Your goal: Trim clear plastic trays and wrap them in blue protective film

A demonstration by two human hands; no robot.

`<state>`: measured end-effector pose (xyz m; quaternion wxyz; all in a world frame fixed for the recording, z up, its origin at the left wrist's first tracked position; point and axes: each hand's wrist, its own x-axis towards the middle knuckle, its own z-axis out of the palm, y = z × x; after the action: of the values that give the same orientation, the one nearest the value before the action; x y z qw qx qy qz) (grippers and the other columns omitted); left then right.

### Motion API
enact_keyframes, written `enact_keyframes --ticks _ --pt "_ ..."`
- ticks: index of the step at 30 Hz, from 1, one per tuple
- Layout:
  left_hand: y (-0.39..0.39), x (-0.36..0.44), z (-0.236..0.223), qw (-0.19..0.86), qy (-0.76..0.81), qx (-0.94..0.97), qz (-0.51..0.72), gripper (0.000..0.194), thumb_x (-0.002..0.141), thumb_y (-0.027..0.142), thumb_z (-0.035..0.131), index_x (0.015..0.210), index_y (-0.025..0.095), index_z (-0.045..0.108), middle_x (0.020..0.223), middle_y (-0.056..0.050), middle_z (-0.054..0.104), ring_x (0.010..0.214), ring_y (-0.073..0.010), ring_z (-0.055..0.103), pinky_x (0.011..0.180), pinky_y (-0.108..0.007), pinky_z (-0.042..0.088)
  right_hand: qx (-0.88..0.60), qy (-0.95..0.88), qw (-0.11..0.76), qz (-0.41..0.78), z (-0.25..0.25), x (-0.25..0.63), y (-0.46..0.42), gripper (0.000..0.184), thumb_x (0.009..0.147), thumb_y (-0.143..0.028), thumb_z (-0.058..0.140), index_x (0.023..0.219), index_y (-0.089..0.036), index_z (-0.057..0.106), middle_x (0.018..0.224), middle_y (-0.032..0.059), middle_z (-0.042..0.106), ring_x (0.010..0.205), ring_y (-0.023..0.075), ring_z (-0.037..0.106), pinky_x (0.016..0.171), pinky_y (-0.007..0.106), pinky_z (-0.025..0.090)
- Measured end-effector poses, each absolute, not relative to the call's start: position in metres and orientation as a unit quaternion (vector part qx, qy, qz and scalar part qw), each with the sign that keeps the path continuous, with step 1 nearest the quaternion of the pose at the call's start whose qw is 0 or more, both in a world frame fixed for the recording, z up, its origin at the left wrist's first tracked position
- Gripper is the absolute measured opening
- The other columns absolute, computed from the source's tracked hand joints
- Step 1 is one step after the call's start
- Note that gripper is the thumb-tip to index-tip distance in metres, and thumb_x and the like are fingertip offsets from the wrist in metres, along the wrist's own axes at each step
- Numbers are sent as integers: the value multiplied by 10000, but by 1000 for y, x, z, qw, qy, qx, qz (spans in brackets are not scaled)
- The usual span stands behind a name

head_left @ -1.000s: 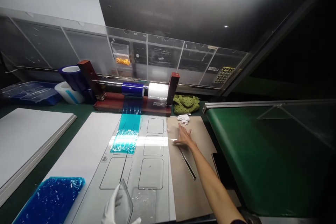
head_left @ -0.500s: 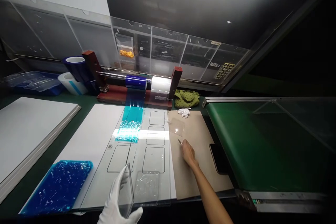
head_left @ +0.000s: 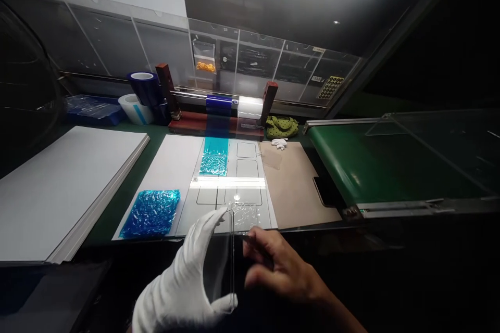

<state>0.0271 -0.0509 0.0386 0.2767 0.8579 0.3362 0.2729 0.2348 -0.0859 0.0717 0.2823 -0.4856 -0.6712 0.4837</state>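
The gloved left hand (head_left: 175,282) pinches a clear plastic sheet (head_left: 219,265), holding it upright and edge-on, just above the near edge of the marked board (head_left: 230,187). The bare right hand (head_left: 281,265) is loosely curled, its fingers (head_left: 253,250) just beside the sheet's right face; it grasps nothing, though I can't tell whether a fingertip touches. A moment ago that hand was down on the brown paper mat (head_left: 297,182); now it has risen to the sheet.

The board is smooth and pale, printed with rounded rectangular outlines. Crinkled clear film (head_left: 244,216) lies on its near end, and a crumpled teal film patch (head_left: 213,164) lies on its far end. Left of it, on a white panel, sits a glossy, wrinkled blue film piece (head_left: 150,213). Right of it, the mat carries another clear sheet (head_left: 271,158) and a white glove (head_left: 278,143). Beyond it, a blue roll (head_left: 221,105) and a white roll (head_left: 250,107) sit on a metal bar between wooden posts. Any label writing is too small to read.
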Motion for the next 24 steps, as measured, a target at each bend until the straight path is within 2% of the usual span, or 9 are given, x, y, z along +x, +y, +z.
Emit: enact_keyframes --ticks 2,3,4,10,15,18,20,24 --pt "-60 17 43 275 323 861 280 1069 613 456 689 1437 184 64 1391 -171 317 1284 -345 360 1046 -500 363 -490 -684 284 460 70 218 -99 656 415 -647 786 781 -197 481 719 -38 456 618 87 383 528 198 371" --pt "-65 13 44 272 318 862 284 1074 604 450 694 1437 179 74 1388 -170 318 1282 -345 360 1049 -495 361 -493 -686 288 452 68 211 -103 727 306 -645 807 774 -198 477 711 -45 447 609 84 378 509 192 374" --pt "-69 9 45 269 316 863 287 1077 597 443 700 1437 176 82 1387 -169 316 1282 -346 359 1050 -490 360 -493 -688 292 445 66 204 -107 758 262 -647 805 780 -197 484 708 -46 445 609 84 387 507 190 389" --pt "-85 -10 49 252 310 868 295 1123 572 484 729 1450 212 84 1391 -154 328 1270 -373 365 1036 -503 368 -469 -709 305 430 70 183 -123 800 310 -625 810 928 -177 570 737 -25 491 693 136 494 636 239 511" --pt "-90 -20 50 238 316 877 273 1166 555 566 709 1459 227 55 1382 -148 348 1250 -396 378 1031 -525 362 -454 -705 301 455 75 176 -129 762 402 -550 833 1030 -199 581 794 -15 544 739 151 527 707 260 524" --pt "-91 -23 51 237 320 878 265 1168 555 598 701 1461 218 71 1382 -146 346 1251 -374 381 1036 -501 368 -434 -706 312 466 73 172 -130 661 437 -531 833 949 -199 579 720 -42 492 667 113 478 620 203 487" --pt "-90 -24 52 241 324 878 258 1156 563 612 693 1461 214 84 1384 -149 340 1249 -362 384 1029 -491 379 -432 -712 313 457 71 169 -130 593 447 -548 824 831 -190 550 651 -61 411 594 85 403 514 173 411" --pt "-88 -26 53 256 326 877 241 1150 565 625 683 1462 214 94 1386 -159 330 1248 -384 376 1019 -520 371 -471 -717 302 417 67 166 -132 589 483 -625 773 675 -193 422 620 -64 346 554 69 289 451 193 272"
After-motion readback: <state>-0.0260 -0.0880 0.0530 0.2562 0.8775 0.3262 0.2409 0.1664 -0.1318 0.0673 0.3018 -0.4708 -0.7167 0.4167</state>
